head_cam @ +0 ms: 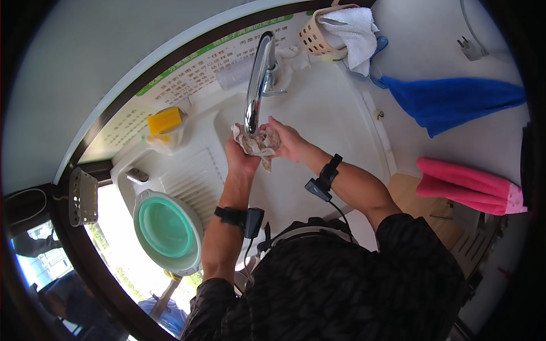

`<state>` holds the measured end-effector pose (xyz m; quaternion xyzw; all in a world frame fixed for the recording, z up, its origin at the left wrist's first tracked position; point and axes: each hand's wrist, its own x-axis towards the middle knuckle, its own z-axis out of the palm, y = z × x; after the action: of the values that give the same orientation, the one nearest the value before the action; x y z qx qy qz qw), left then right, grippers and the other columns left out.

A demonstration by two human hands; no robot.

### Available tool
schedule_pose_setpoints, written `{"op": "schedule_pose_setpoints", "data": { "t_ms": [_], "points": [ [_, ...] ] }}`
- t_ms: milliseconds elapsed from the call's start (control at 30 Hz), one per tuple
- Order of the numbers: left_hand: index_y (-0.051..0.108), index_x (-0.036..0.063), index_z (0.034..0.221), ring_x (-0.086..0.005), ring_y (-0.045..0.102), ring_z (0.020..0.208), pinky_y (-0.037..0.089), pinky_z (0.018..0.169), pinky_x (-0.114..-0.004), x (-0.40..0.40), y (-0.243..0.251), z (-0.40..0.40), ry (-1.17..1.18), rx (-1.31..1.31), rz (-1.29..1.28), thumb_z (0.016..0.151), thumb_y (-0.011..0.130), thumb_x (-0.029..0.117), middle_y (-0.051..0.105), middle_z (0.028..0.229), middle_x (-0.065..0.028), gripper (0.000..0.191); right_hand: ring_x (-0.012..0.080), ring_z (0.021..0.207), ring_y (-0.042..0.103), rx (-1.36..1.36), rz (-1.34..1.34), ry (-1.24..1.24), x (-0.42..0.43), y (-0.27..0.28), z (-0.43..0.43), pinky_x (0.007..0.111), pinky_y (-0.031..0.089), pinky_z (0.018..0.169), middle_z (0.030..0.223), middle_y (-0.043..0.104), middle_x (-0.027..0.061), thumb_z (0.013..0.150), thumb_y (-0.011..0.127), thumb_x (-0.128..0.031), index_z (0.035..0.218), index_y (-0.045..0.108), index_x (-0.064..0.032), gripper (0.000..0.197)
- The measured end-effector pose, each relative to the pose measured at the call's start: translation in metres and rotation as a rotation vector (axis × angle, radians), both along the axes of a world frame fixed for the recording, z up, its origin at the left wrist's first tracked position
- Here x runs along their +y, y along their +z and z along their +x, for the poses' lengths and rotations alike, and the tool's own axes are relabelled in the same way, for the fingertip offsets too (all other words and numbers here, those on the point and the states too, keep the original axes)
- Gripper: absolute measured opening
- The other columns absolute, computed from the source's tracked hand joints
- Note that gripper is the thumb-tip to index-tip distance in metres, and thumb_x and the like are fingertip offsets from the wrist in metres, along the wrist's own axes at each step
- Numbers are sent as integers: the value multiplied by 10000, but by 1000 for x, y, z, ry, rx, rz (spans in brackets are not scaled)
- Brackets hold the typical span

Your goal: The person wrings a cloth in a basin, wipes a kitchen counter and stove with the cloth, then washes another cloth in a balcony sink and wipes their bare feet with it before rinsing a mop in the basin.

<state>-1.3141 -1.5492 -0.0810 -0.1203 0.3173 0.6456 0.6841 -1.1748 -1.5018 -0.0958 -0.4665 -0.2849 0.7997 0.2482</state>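
Note:
Both of my hands are over the white sink basin [332, 115], directly below the spout of the chrome faucet [258, 81]. Between them is a crumpled, dirty-white wet cloth [261, 144]. My left hand [241, 157] holds the cloth from its left and lower side. On the other side, my right hand [291, 140] grips it with the thumb up. A loose corner of the cloth hangs down between the hands. The spout hides part of the cloth, and I cannot tell whether water is running.
Left of the basin lie a ribbed washboard [192, 174], a green-and-grey basin [167, 228] and a yellow sponge [164, 121]. Behind the faucet stands a beige basket [320, 36] with a white towel [352, 34]. A blue cloth [452, 100] and a pink towel [465, 185] hang at right.

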Motion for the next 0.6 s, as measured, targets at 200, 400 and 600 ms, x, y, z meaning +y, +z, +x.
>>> {"op": "schedule_pose_setpoints", "data": {
  "t_ms": [200,400,600],
  "points": [
    [467,23,1289,-287,550,985,444,878,-393,-17,-5,12,-89,1585,431,988,418,256,556,1086,-159,384,203,973,579,267,-314,-20,-32,41,-31,383,465,778,1065,609,21,917,414,-639,1131,557,-185,522],
    [571,7,1145,-209,564,873,461,778,-336,-28,23,18,-295,1460,343,969,487,298,590,943,-112,351,120,483,433,-48,-163,35,-31,39,-23,304,337,405,621,479,1,935,339,-647,815,518,-162,531],
    [634,-4,960,-109,524,672,449,599,-270,-30,5,32,-180,1003,111,965,511,328,599,728,-38,355,144,458,451,-54,-126,56,-44,7,-25,286,342,380,608,498,33,943,311,-640,917,574,-99,603]
  ]
}}
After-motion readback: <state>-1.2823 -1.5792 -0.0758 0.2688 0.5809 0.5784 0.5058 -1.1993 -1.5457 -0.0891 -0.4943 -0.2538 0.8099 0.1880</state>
